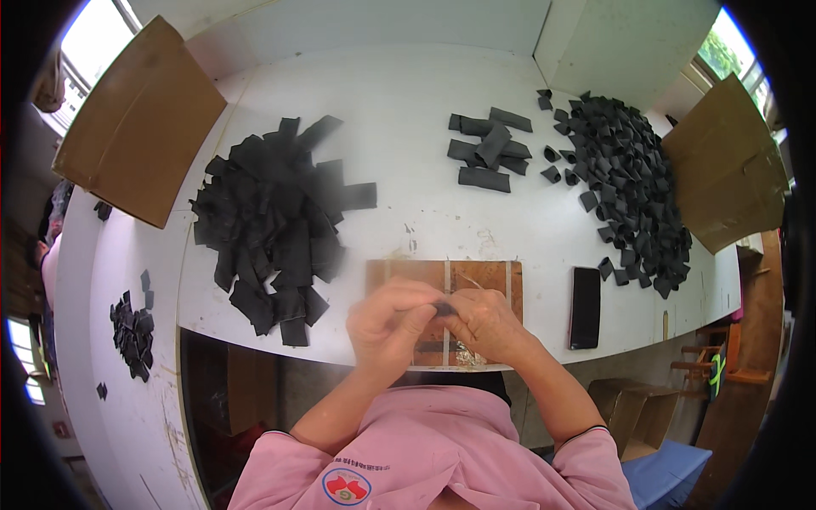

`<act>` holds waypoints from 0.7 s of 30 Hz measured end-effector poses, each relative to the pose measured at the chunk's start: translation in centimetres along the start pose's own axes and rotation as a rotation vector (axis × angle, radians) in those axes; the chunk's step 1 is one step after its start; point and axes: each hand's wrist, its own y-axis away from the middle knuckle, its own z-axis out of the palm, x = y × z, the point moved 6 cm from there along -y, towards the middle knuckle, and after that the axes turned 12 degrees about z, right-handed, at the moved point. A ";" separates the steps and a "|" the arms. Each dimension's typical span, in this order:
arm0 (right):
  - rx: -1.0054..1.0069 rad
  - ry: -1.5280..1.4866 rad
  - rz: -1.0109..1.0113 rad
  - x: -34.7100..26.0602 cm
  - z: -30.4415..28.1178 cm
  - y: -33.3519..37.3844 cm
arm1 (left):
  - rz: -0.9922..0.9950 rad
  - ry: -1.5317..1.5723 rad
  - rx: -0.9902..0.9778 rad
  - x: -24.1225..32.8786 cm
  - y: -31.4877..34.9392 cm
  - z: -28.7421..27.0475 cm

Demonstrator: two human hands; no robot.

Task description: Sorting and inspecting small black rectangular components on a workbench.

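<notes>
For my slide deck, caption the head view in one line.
Left hand and right hand hold a small black piece above a brown board, between heaped black strips and folded black pieces.

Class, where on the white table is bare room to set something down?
Bare: between the big left pile and the middle black strips; also between those strips and the phone. Crowded: the right heap beside the cardboard.

Left hand [387, 321] sits over the brown board's [480, 274] left edge, right hand [491, 325] over its right half — fingers curled, thumbs pinched in, fingertips close together above its middle. Left forearm [336, 414] and right forearm [563, 393] are bare, angling inward from the board's near side — elbows bent, wider apart than the board.
</notes>
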 end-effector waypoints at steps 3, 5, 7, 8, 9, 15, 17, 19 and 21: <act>-0.063 0.105 -0.142 -2.4 -2.8 -0.6 | 0.022 -0.220 0.080 -2.5 -0.2 -1.7; -0.087 -0.335 -0.053 -1.8 -5.6 -1.9 | -0.124 -0.473 0.201 -6.7 -1.0 -4.5; -0.105 -0.635 0.245 0.1 -9.3 -5.6 | -0.009 -0.968 0.123 -9.4 -3.8 -5.9; -0.028 -0.738 0.163 1.4 -10.5 -7.8 | 0.157 -1.243 0.073 -11.6 -4.5 -6.3; 0.199 -0.504 0.276 3.9 -11.3 -8.7 | 0.161 -1.250 0.078 -13.1 -5.1 -6.5; 0.167 -0.435 0.493 5.4 -4.5 -1.1 | -0.132 -1.543 -0.402 -19.4 -4.3 -9.7; -0.089 -0.537 0.461 4.0 -0.6 2.0 | -0.048 -1.066 -0.166 -17.0 -2.6 -10.2; -0.265 -0.547 0.464 2.5 2.8 4.2 | -0.455 -0.322 0.094 -15.5 1.2 -10.7; -0.415 -0.669 0.574 2.0 5.8 4.9 | -0.667 0.384 0.399 -10.3 3.7 -7.8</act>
